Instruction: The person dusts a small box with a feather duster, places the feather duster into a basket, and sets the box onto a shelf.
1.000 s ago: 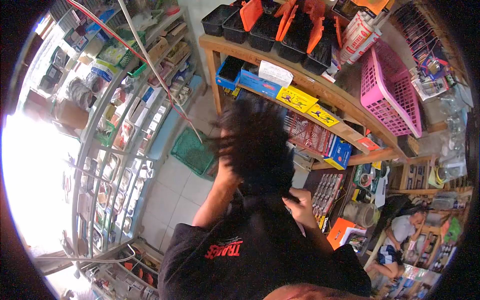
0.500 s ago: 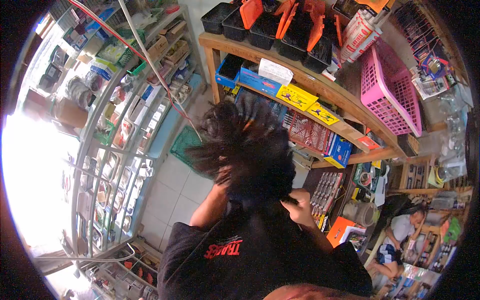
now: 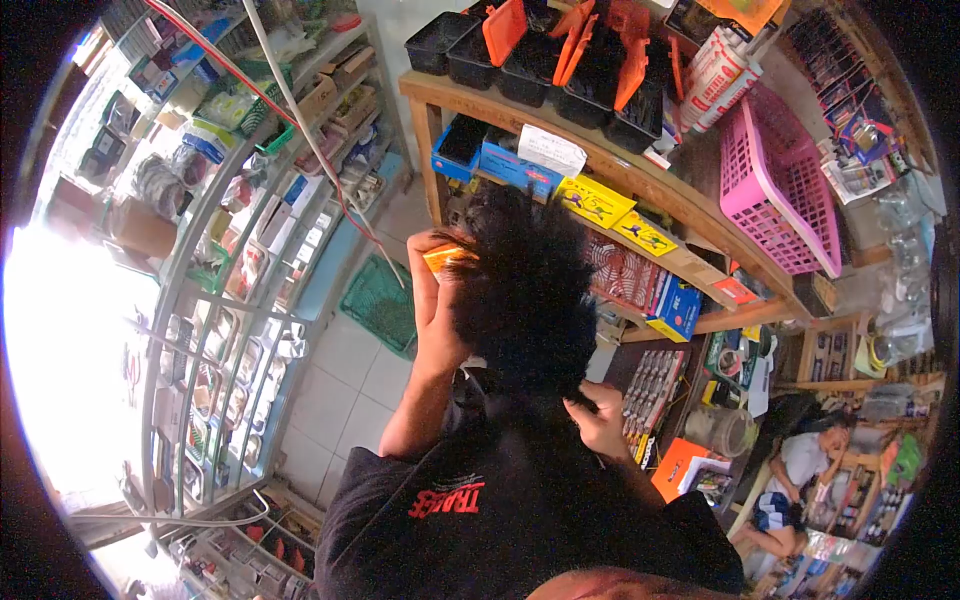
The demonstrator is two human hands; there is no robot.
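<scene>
Left hand (image 3: 437,312): my fingers are bent around an orange piece (image 3: 445,260), tips hidden by dark strands. Right hand (image 3: 602,418): curled closed on the lower right edge of the black, hair-like mass (image 3: 525,305), which lies between my two hands.

Glaring light (image 3: 80,350) washes out the far left beside crowded shelving (image 3: 328,262) — pale tiled floor (image 3: 345,385) below — while a wooden rack (image 3: 690,205) stands opposite, near a pale wall (image 3: 392,40).
</scene>
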